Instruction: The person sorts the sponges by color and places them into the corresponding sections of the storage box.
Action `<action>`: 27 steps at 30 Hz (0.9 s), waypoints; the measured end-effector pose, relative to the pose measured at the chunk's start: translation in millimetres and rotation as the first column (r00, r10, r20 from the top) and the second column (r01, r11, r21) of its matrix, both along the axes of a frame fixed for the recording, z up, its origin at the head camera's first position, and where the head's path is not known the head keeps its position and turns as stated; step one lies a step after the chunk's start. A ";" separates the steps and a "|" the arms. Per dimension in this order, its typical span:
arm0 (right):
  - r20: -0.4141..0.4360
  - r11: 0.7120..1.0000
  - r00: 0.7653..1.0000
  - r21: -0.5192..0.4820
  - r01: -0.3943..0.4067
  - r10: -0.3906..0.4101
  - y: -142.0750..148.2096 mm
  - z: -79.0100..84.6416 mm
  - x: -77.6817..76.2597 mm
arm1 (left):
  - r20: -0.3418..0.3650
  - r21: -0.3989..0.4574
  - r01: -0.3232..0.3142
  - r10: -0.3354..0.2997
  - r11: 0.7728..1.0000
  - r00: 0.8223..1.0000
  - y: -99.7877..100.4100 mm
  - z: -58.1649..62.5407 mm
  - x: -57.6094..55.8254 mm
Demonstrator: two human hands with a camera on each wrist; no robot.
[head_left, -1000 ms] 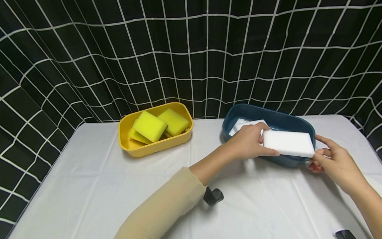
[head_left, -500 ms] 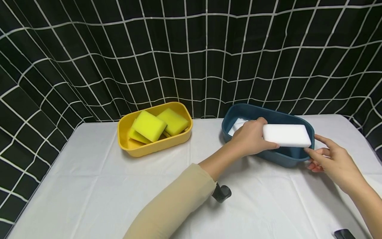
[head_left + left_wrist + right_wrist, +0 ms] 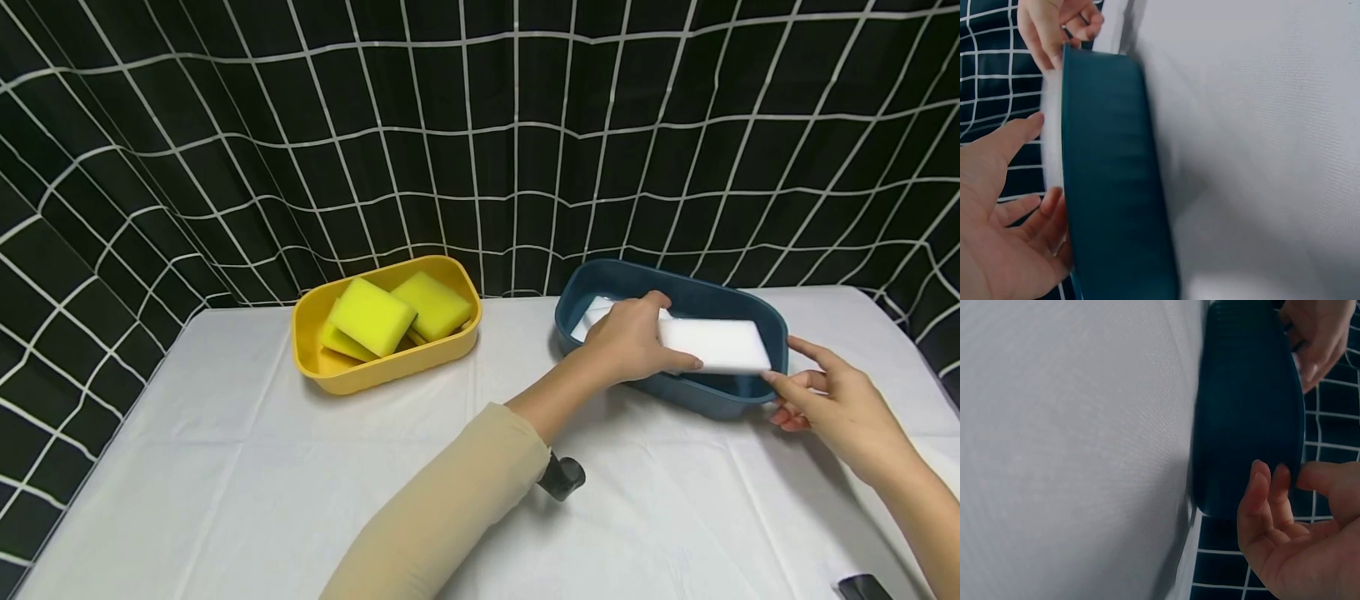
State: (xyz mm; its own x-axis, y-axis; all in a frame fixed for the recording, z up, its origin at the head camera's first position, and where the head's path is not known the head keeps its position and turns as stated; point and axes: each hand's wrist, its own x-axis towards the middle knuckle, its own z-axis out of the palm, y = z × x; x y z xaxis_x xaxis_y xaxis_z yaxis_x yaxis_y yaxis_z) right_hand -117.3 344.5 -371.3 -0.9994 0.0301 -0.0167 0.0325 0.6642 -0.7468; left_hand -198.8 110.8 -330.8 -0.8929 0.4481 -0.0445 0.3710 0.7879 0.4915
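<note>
A white sponge block [image 3: 714, 345] is held by my left hand [image 3: 633, 342], thumb on the near side and fingers at its left end. It is over the opening of a dark blue bin [image 3: 686, 398], overlapping the bin's inside in the head view. More white pieces [image 3: 594, 315] lie in the bin's left part, partly hidden by the hand. My right hand [image 3: 847, 400] pinches the bin's right end, thumb over the rim and fingers outside. In the right wrist view, these fingers [image 3: 1261, 487] curl against the blue wall.
A yellow bin [image 3: 390, 375] with several yellow sponges [image 3: 372, 317] stands to the left. Two black objects, one by the left sleeve [image 3: 562, 477] and another at the lower right [image 3: 864, 587], sit on the white cloth [image 3: 300, 483]. A black gridded curtain [image 3: 450, 125] hangs behind.
The white sponge has shifted left and away from the bin's right rim, and now is lower in the bin's opening. The right hand has stayed at the bin's end, its thumb slightly farther left.
</note>
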 end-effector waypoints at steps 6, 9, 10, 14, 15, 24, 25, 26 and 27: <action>-0.009 1.000 1.000 -0.016 -0.005 0.005 -1.5 1.3 0.7 | 0.006 0.010 0.045 -0.045 0.999 0.999 -7.1 -0.3 1.5; -0.019 1.000 1.000 -0.024 -0.010 0.010 -1.4 0.9 0.9 | -0.009 0.024 0.061 -0.061 0.998 0.998 -10.9 0.0 3.0; -0.022 1.000 1.000 -0.028 -0.013 0.012 -1.4 0.8 0.9 | -0.019 0.033 0.070 -0.069 0.997 0.997 -12.3 0.1 3.6; -0.020 0.999 1.000 -0.033 -0.016 0.015 -0.7 0.4 1.1 | -0.046 0.073 0.105 -0.102 0.992 0.994 -17.5 0.8 6.4; -0.018 0.999 1.000 -0.035 -0.016 0.016 -0.7 0.5 1.2 | -0.051 0.085 0.116 -0.112 0.990 0.992 -18.7 0.9 7.1; -0.025 1.000 1.000 -0.021 -0.015 0.015 -0.9 -0.1 1.0 | -0.107 0.177 0.207 -0.190 0.962 0.976 -28.9 0.8 16.4; -0.023 1.000 1.000 -0.016 -0.014 0.014 -0.7 -0.2 0.7 | -0.108 0.191 0.214 -0.196 0.958 0.975 -30.5 0.8 17.5; -0.024 1.000 1.000 -0.012 -0.013 0.013 -0.5 -0.4 0.4 | -0.111 0.204 0.220 -0.201 0.954 0.973 -32.2 0.5 18.5; -0.023 1.000 1.000 -0.011 -0.014 0.014 -0.3 -0.6 0.3 | -0.109 0.218 0.224 -0.205 0.950 0.973 -34.1 0.2 19.5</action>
State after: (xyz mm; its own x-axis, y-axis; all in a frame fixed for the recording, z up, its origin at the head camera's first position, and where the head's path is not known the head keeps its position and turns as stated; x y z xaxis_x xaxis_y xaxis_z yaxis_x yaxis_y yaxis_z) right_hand -117.0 344.2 -371.8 -0.9999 0.0161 0.0056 0.0064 0.6560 -0.7548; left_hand -179.3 76.7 -330.6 -0.7706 0.6189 0.1520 0.5667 0.5563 0.6078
